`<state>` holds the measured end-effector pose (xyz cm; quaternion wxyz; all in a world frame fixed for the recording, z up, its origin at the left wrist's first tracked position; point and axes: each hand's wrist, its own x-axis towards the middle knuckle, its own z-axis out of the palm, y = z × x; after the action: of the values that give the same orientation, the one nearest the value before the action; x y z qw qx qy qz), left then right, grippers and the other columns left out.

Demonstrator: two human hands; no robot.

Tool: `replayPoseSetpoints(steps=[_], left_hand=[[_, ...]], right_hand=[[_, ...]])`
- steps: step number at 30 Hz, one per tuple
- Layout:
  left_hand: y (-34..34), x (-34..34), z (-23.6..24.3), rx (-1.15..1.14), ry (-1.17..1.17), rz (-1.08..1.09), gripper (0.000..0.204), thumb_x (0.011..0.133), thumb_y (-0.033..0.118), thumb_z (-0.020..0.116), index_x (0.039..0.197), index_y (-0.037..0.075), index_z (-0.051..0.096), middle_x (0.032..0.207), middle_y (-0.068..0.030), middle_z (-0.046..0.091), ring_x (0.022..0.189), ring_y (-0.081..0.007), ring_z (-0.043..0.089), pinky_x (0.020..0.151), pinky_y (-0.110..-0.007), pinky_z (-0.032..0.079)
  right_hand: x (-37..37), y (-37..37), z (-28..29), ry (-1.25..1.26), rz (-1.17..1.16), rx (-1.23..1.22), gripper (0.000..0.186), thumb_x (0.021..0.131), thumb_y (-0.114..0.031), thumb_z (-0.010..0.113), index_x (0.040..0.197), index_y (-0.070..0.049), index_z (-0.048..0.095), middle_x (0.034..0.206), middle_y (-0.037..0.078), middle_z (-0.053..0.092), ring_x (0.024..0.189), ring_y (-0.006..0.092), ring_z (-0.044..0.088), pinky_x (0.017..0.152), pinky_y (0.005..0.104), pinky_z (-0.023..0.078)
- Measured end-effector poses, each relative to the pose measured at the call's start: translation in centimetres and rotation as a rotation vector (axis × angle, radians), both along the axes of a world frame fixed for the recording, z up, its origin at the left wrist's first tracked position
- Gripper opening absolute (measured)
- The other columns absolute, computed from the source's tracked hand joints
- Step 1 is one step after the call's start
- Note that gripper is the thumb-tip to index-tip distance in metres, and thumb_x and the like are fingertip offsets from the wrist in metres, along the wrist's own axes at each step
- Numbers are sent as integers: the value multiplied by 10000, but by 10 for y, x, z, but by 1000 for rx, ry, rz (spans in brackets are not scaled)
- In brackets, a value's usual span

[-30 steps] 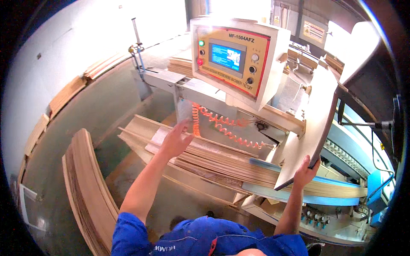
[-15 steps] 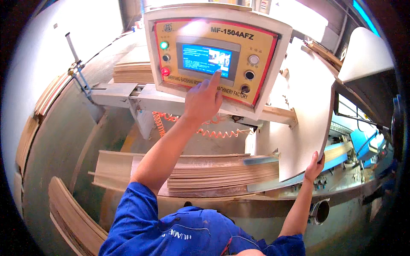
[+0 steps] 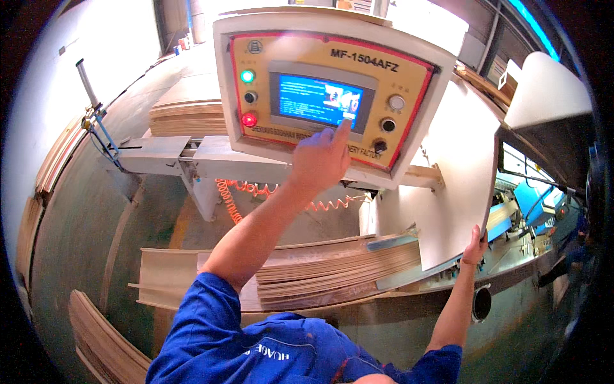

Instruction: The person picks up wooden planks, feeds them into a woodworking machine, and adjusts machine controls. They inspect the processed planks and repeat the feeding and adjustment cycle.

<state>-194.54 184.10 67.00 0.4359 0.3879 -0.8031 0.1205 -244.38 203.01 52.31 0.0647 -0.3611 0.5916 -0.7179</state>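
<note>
Grey floor (image 3: 147,217) underlies layered wood (image 3: 332,272), hands (image 3: 320,163) touching oblong screen (image 3: 307,96), flat panel (image 3: 448,192)

Left hand (image 3: 320,161): raised to the console (image 3: 288,50), forefinger at the lower right of the lit blue screen (image 3: 307,99), other fingers curled
Right hand (image 3: 474,246): gripping the white panel (image 3: 451,185) by its lower right edge
Console: gold face, red border, green lamp (image 3: 247,76) and red lamp (image 3: 249,120) on its left, knob (image 3: 380,146) at lower right
Hose (image 3: 228,201): orange, coiled, below the console
Planks (image 3: 339,272): thin, stacked in front of the blue shirt (image 3: 272,351)
</note>
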Motion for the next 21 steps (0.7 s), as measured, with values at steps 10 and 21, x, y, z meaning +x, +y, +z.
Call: replayPoseSetpoints(steps=[10,21], left_hand=[[-2,24,-27,74,14,80,640,857,188,656,1448,48,452,937,-162,693,802,-333,696,737,-486,552],[6,4,-15,132,-145,136,663,876,217,643,1485,79,420,872,-162,672,746,-331,682,648,-481,550]], right_hand=[[-1,4,2,-13,-29,1,447,955,-291,651,1243,44,585,1156,106,636,1017,199,583,924,349,461],[12,2,10,-39,39,-8,482,955,-300,654,1285,39,564,1157,121,641,987,206,598,879,352,481]])
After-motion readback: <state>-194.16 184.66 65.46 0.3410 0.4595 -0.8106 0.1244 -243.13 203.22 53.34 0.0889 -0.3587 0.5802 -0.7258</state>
